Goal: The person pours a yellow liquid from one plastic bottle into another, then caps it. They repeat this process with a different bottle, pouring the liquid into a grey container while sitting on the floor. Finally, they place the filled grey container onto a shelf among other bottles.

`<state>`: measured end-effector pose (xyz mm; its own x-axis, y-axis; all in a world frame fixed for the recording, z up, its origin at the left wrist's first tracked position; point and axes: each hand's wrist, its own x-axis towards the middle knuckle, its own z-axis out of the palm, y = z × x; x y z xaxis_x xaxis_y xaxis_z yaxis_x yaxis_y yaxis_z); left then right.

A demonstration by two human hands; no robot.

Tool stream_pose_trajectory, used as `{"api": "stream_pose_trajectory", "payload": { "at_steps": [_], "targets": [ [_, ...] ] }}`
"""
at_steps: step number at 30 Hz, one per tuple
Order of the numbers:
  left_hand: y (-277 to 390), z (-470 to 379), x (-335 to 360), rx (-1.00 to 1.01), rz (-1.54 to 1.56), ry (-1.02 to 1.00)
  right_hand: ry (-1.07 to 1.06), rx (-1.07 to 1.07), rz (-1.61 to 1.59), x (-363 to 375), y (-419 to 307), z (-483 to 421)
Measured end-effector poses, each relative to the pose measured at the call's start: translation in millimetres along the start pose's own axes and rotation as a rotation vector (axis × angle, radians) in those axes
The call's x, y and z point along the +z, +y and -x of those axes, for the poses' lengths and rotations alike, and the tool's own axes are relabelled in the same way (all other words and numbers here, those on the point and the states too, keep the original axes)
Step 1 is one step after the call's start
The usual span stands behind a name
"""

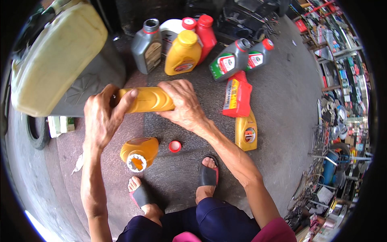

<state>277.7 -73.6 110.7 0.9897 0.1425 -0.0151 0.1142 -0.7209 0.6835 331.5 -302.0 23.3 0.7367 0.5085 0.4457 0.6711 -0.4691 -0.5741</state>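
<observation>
My left hand [101,116] and my right hand [183,103] both grip a yellow plastic oil bottle [148,99], held sideways above the floor. The left is around its left end, beside a large dark plastic drum [90,87]; the right wraps its right end. The bottle's mouth is hidden from me. Below my hands stands a second yellow oil bottle [140,148], uncapped, with ragged white remains around its opening. A red screw cap [175,146] lies on the floor to its right, between my sandalled feet and the held bottle.
A translucent yellowish plastic container [60,57] rests over the drum. Grey [148,48], yellow [183,54] and red [207,36] bottles stand ahead. Green-labelled bottles [226,62], a red bottle [237,96] and a yellow bottle [246,133] lie rightward. Cluttered shelves [341,90] line the right.
</observation>
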Motion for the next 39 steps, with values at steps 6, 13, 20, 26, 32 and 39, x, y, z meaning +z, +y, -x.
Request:
{"api": "stream_pose_trajectory", "payload": {
  "at_steps": [6,13,20,26,32,39],
  "targets": [
    [1.5,6.4,-11.9,0.333,0.077,-0.16,-0.012,-0.04,0.129,-11.4,0.8,0.8],
    [5.2,6.6,-0.7,-0.069,-0.052,-0.075,-0.034,-0.075,0.19,-12.4,-7.0,-1.3],
    [-24.2,12.6,17.7,0.45,0.133,0.135,-0.063,-0.03,0.276,-15.9,-12.6,4.1],
    [-5.8,13.9,8.6,-0.113,0.121,0.002,-0.084,-0.071,0.293,-19.6,-21.6,4.9],
    [-19.2,19.8,10.2,0.266,0.215,0.052,-0.077,-0.047,0.325,-24.7,-22.5,7.0],
    [-0.3,12.7,-2.2,-0.236,0.194,-0.049,-0.065,-0.105,0.32,-26.6,-32.2,6.6]
  ]
}}
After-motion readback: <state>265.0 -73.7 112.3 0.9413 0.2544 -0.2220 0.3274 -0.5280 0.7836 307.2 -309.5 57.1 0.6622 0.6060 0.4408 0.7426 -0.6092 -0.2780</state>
